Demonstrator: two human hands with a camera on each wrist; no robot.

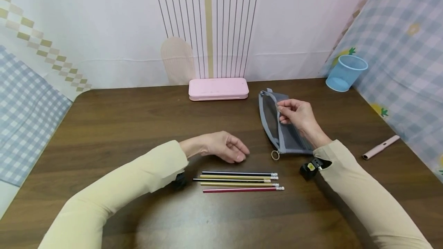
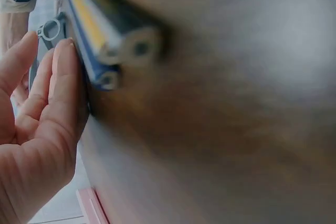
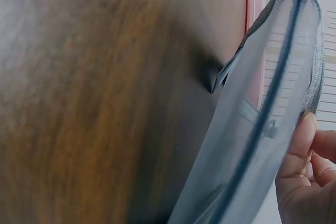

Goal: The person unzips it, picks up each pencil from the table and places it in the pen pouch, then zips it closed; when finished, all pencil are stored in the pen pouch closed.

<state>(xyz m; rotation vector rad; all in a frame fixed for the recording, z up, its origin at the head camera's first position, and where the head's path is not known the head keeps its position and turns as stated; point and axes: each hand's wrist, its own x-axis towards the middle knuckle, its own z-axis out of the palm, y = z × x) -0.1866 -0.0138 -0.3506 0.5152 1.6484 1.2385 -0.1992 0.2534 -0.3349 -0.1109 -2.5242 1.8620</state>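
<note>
Right hand (image 1: 298,117) pinches the pouch (image 1: 292,142) (left hand (image 1: 222,147), loosely curled, near pencils (image 1: 235,180)).

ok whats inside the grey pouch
Just inside the open mouth of the pouch, only its own grey mesh shows. The right hand pinches the edge, and the side it holds covers the deeper part, so I can't tell what lies there.

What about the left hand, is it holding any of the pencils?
No, the left hand holds nothing, and the five pencils lie on the table near it.
</note>
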